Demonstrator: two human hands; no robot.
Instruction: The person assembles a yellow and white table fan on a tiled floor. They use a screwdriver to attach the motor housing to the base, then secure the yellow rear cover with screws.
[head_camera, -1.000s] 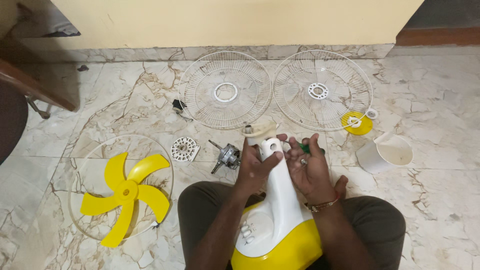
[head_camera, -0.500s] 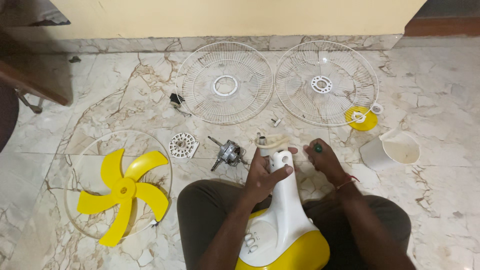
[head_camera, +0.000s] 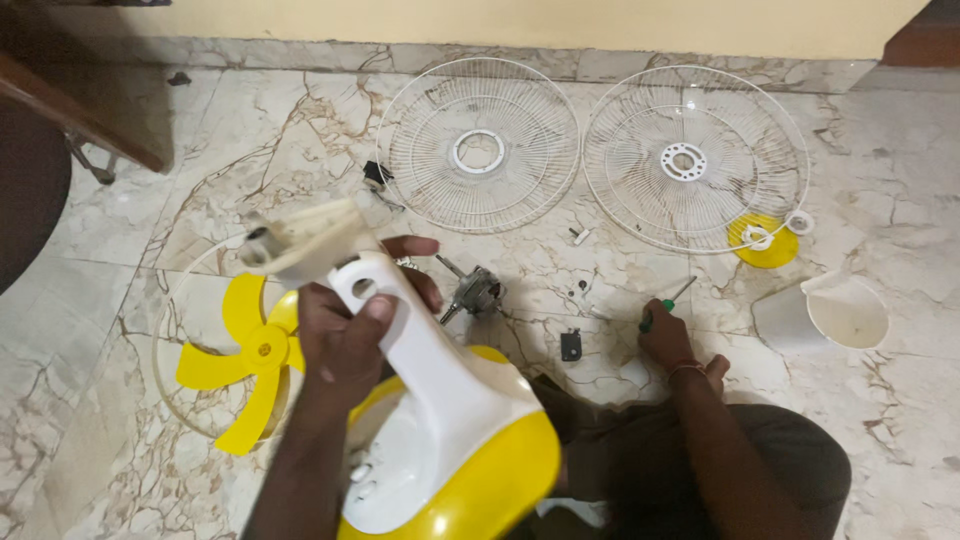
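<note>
My left hand (head_camera: 345, 335) grips the white neck of a white-and-yellow fan stand (head_camera: 455, 430), which is lifted off my lap and tilted to the left. Its cream top bracket (head_camera: 300, 238) points up-left. My right hand (head_camera: 668, 342) rests low on the marble floor, its fingers closed on the green handle of a screwdriver (head_camera: 668, 300) whose tip points away from me. A small black part (head_camera: 571, 345) lies on the floor between my hands. The fan motor (head_camera: 478, 292) lies just beyond the stand's neck.
A yellow fan blade (head_camera: 235, 375) lies inside a wire ring at the left. Two white wire grilles (head_camera: 480, 145) (head_camera: 695, 155) lie by the wall. A yellow disc (head_camera: 762, 243) and a white motor housing (head_camera: 830, 315) sit at the right. Dark wooden furniture (head_camera: 80, 115) stands top left.
My left hand has lifted and swung the fan stand to the left. My right hand has dropped to the floor with the screwdriver. A small black part now lies on the floor.
</note>
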